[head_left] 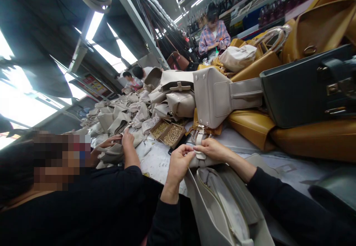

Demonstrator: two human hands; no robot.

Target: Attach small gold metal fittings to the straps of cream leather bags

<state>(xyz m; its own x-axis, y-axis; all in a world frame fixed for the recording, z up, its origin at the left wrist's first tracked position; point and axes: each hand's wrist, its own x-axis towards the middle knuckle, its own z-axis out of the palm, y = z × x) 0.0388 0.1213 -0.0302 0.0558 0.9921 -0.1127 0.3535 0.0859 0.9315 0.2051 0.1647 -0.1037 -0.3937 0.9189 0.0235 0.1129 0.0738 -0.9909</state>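
Observation:
An open grey bag (205,205) with a zipped inner pocket lies in front of me, its opening facing me. At its far end is a pale strap tab (199,148). My right hand (213,149) holds this tab, thumb and fingers pressed on it. My left hand (180,161) is closed in a pinch at the tab's left edge; anything between its fingertips is too small to make out. Just beyond my hands stand two small boxes (172,134) of gold-coloured metal pieces. A dark flat object (170,151) lies partly hidden beside them.
Close on my left, a co-worker in black (111,198) handles grey pieces. Grey bags (213,97) and a heap of grey parts (122,114) cover the far table. Mustard bags (250,125) and a dark green bag (300,86) are piled at right. Other people sit farther back.

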